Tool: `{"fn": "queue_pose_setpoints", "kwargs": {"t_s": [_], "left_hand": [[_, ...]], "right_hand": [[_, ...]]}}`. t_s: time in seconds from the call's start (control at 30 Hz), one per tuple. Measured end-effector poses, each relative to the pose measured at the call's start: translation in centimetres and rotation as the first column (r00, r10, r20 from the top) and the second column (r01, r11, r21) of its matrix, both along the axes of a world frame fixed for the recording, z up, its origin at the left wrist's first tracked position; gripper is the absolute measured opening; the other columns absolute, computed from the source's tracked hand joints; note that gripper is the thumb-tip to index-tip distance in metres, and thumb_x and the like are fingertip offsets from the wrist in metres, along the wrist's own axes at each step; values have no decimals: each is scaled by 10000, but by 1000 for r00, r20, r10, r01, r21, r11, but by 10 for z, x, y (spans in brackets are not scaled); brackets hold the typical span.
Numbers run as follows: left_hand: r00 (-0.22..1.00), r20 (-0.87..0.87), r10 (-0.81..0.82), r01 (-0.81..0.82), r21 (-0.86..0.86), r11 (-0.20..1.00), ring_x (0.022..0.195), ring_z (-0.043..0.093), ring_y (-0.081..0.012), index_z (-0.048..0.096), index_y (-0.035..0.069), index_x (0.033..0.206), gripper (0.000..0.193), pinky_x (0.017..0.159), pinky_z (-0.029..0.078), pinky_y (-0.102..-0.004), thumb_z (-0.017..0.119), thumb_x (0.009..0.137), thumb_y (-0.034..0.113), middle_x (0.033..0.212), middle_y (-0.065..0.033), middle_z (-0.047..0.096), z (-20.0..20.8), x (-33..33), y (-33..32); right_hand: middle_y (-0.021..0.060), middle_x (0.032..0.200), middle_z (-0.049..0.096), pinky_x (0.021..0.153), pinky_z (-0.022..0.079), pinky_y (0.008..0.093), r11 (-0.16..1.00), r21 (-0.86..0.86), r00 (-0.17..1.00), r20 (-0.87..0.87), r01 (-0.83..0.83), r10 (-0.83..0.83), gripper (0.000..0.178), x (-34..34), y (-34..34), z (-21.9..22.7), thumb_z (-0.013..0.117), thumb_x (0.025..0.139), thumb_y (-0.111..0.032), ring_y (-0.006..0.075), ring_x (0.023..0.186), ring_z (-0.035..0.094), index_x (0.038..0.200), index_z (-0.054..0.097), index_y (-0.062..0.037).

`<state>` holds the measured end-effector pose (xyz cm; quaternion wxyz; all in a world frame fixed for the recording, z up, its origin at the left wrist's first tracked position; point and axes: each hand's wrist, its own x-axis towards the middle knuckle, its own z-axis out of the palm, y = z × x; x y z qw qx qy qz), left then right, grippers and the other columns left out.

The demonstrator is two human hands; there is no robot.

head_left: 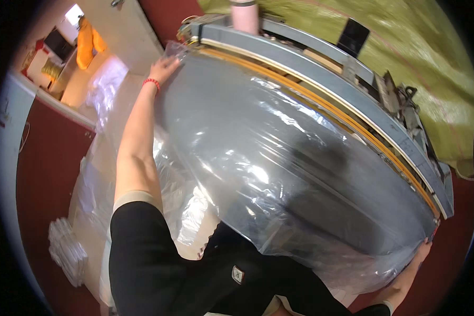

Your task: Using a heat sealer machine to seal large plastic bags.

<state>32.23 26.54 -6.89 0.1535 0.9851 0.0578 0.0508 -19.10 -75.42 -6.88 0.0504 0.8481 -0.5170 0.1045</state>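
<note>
Clear plastic film (271, 176), glossy and creased, beside a smooth grey bar (382, 109) (metal-looking, duller).

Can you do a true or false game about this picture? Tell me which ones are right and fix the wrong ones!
1. The left hand is touching the clear plastic sheet. True.

2. The red bracelet is on the right wrist. False: the red bracelet is on the left wrist.

3. The shirt is black with pale sleeve edges. True.

4. The two hands are close together. False: they are wide apart, with the right hand over at the sheet's lower right edge.

5. The bottle at the top is green. False: the bottle is pink.

6. The sheet is shiny in places. True.
</note>
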Motion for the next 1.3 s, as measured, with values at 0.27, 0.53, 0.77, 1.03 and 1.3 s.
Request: {"fn": "queue_pose_setpoints", "kwargs": {"t_s": [0.27,0.53,0.77,1.03,1.3], "left_hand": [[685,587,433,-34,-567,823,779,585,-183,599,37,963,291,681,445,-288,419,871,248,887,-96,625,-27,-127,52],[926,114,361,-369,65,927,816,557,-352,584,32,889,184,714,443,-385,520,768,154,868,-177,590,-173,-254,92],[518,610,600,-236,-572,786,670,533,-119,525,3,779,78,627,421,-242,566,780,70,710,-50,553,-25,-311,121],[559,802,-211,664,-280,693,647,440,-74,479,21,805,83,591,377,-193,545,780,-24,852,-55,531,168,-346,-65],[372,897,-240,613,-43,789,630,465,-71,479,10,821,90,582,391,-181,543,786,-43,748,-37,528,237,-369,-82]], "right_hand": [[211,1031,554,798,419,349,984,149,824,566,-103,1,647,-42,-79,72,409,833,-496,299,914,544,1091,485,92],[55,850,565,712,409,264,833,16,754,436,-553,492,409,94,-8,95,461,862,-378,148,767,516,989,544,2],[23,862,545,756,380,206,420,-49,355,455,-906,817,211,223,260,140,479,871,-169,92,801,479,922,539,27],[65,1076,540,789,436,267,-586,253,-92,865,-770,494,406,242,653,162,632,700,-74,148,984,518,1090,522,-54],[-13,757,578,709,438,232,-882,471,-186,865,-16,465,366,179,747,175,670,693,-165,72,724,538,1021,553,-52]]}}
